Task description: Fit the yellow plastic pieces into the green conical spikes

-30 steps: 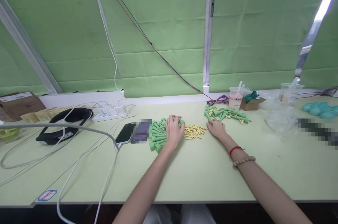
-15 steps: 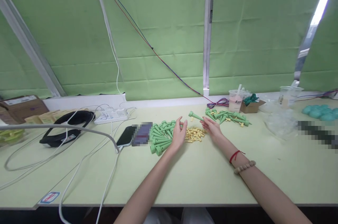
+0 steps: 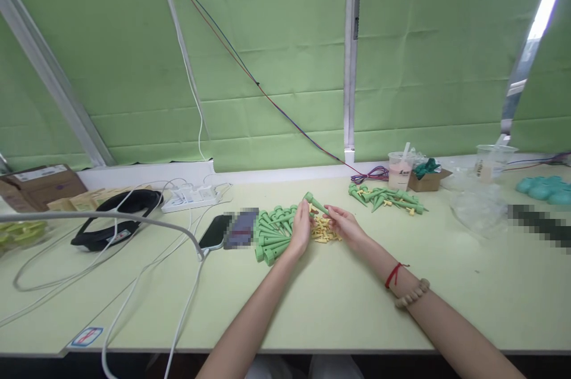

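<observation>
My right hand [image 3: 345, 227] is closed around the narrow end of a green plastic spike [image 3: 317, 204], which tilts up to the left with its wide capped end away from the fingers. My left hand [image 3: 301, 229] is beside that capped end, fingertips close against it and fingers together; what they pinch, if anything, is hidden. Small yellow T-shaped pieces [image 3: 326, 231] lie in a heap between and behind my hands. Left of my left hand, many similar green spikes [image 3: 273, 236] are lined up in a pile, partly covered by the hand.
Farther right lie more green spikes [image 3: 381, 196] with yellow pieces among them. Behind stand a drink cup [image 3: 398, 174] and a small cardboard box [image 3: 428, 181]. A phone [image 3: 216, 232], white cables [image 3: 147, 269], a power strip [image 3: 190, 197] and a black strap [image 3: 111, 218] occupy the left side.
My right hand has moved left with the green spike, bringing its capped end to my left hand. The left hand's fingers have drawn closer together.
</observation>
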`<state>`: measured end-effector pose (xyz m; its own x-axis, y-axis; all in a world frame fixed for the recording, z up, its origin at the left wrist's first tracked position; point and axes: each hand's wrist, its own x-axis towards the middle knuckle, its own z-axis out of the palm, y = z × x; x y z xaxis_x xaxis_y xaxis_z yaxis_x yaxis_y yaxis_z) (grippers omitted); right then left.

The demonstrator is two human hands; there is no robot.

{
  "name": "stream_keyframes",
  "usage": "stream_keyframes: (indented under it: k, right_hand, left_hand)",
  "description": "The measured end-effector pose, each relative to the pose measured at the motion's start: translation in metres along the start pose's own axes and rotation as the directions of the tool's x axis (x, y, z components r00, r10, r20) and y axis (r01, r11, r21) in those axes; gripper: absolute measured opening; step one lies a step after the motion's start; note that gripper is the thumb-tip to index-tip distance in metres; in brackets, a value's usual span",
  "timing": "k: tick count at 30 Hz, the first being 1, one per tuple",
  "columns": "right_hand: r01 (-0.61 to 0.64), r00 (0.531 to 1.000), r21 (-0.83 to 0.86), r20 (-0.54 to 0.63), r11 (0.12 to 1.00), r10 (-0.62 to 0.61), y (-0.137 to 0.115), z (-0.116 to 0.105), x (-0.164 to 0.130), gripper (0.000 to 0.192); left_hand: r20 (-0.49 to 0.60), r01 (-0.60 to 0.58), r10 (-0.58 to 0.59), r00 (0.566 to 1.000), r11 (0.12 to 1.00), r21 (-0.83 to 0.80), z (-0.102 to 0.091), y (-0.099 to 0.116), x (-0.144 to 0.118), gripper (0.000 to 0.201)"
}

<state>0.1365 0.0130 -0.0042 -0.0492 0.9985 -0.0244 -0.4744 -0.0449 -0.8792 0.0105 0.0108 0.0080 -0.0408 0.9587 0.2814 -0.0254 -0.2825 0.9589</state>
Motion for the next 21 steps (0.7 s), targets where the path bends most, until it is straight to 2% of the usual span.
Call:
stream_keyframes:
  k: [4, 6, 9, 11, 13, 16, 21]
  right_hand:
    - [-0.032, 0.996, -0.026, 0.081, 0.999, 0.034, -0.002, 0.003, -0.007, 0.008]
    - [-0.048, 0.987, -0.057, 0.148, 0.997, 0.056, 0.000, 0.005, -0.010, 0.012]
    - [-0.026, 0.973, -0.111, 0.226, 0.993, 0.050, 0.005, 0.008, -0.011, 0.025]
    - [0.042, 0.975, -0.230, 0.220, 0.972, 0.010, 0.009, 0.008, -0.009, 0.036]
    - [0.149, 0.981, -0.427, 0.179, 0.892, -0.078, 0.010, 0.007, -0.007, 0.047]
    - [0.275, 0.959, -0.665, 0.132, 0.695, -0.252, 0.009, 0.002, -0.006, 0.058]
    - [0.321, 0.917, -0.802, 0.131, 0.503, -0.377, 0.005, -0.001, -0.014, 0.060]
  left_hand:
    - [0.035, 0.059, -0.055, 0.998, 0.993, -0.105, 0.001, 0.003, -0.001, 0.048]
    - [0.029, 0.088, -0.084, 0.996, 0.985, -0.151, 0.000, 0.005, -0.001, 0.050]
    - [-0.034, 0.074, -0.081, 0.996, 0.982, -0.173, -0.001, 0.007, 0.000, 0.047]
    - [-0.103, 0.053, -0.071, 0.992, 0.985, -0.165, -0.001, 0.008, -0.001, 0.043]
    - [-0.147, 0.026, -0.046, 0.988, 0.990, -0.136, -0.001, 0.009, -0.001, 0.040]
    - [-0.126, -0.005, -0.006, 0.992, 0.996, -0.092, -0.001, 0.008, -0.001, 0.041]
    - [-0.102, -0.075, 0.079, 0.992, 0.996, 0.039, -0.003, 0.005, -0.002, 0.039]
